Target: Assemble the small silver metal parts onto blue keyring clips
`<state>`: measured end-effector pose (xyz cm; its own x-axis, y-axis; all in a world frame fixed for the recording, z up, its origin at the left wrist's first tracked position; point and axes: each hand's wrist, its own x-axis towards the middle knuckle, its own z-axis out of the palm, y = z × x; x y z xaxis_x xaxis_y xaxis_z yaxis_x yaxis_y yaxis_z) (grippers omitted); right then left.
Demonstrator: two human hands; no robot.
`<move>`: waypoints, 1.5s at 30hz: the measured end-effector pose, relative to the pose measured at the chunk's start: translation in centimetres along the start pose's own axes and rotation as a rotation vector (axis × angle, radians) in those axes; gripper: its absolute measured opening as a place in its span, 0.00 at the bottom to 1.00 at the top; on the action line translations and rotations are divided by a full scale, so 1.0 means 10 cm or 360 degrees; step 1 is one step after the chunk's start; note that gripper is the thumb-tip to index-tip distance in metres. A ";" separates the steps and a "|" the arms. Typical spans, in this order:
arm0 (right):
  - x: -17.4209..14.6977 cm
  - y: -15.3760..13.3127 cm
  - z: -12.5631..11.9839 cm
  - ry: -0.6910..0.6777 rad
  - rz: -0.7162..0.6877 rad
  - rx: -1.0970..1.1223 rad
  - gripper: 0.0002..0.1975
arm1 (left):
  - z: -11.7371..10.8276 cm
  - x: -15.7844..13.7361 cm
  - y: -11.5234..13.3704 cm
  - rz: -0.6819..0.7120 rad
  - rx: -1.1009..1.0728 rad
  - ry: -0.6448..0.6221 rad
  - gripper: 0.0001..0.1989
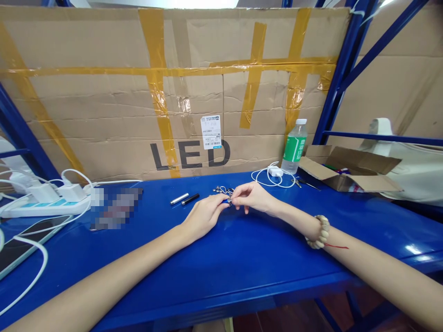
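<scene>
Fingertips meet at the middle of the blue table point(242, 258). My left hand point(204, 214) is closed in a pinch around a small blue tube point(225, 201), mostly hidden by the fingers. At the tube's right end, my right hand point(254, 198) pinches a small shiny metal piece point(230, 201) whose exact kind I cannot make out. Just behind the hands lie several small metal clasps point(223, 189), partly covered by the fingers. Left of my left hand, a silver tube point(179, 199) and a black tube point(190, 199) rest side by side.
A bottle with a green label point(295, 147), a white charger with its cable point(276, 171), some keys point(297, 182) and an open cardboard box point(349, 182) stand right. Left are a power strip point(48, 205) and a phone point(31, 237). A large carton point(114, 115) backs the table.
</scene>
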<state>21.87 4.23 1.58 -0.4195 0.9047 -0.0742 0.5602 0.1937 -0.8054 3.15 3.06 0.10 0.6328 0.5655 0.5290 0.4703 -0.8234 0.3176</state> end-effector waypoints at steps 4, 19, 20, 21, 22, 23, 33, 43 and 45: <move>0.02 0.07 -0.04 -0.0112 0.0121 -0.0114 0.50 | 0.01 -0.01 -0.02 0.0136 0.0083 0.0020 0.14; -0.10 -0.02 -0.01 -0.0379 -0.0019 -0.0405 0.43 | 0.00 -0.02 -0.04 0.0204 0.0026 -0.0065 0.11; -0.11 -0.02 -0.01 -0.0380 -0.0049 -0.0426 0.44 | 0.01 -0.03 -0.04 0.0192 0.0027 -0.0057 0.11; -0.12 -0.03 -0.01 -0.0377 -0.0077 -0.0450 0.44 | 0.01 -0.03 -0.05 0.0175 0.0030 -0.0046 0.12; -0.13 -0.03 0.00 -0.0374 -0.0105 -0.0478 0.44 | 0.02 -0.03 -0.05 0.0161 0.0036 -0.0032 0.12; -0.14 -0.04 0.00 -0.0370 -0.0132 -0.0509 0.44 | 0.02 -0.03 -0.06 0.0150 0.0043 -0.0023 0.12; -0.18 -0.10 0.00 -0.0290 -0.0156 -0.0743 0.44 | 0.00 -0.02 -0.03 0.0187 0.0012 -0.0038 0.11; -0.20 -0.12 0.03 -0.0320 -0.0054 -0.0624 0.48 | 0.02 -0.03 -0.04 0.0180 0.0070 0.0063 0.11; -0.19 -0.11 0.03 -0.0298 -0.0038 -0.0584 0.48 | 0.03 -0.03 -0.05 0.0155 0.0076 0.0070 0.12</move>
<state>21.78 2.21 2.41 -0.5391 0.8202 -0.1913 0.7522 0.3667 -0.5475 2.88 3.32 -0.42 0.6500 0.4792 0.5899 0.4373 -0.8706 0.2254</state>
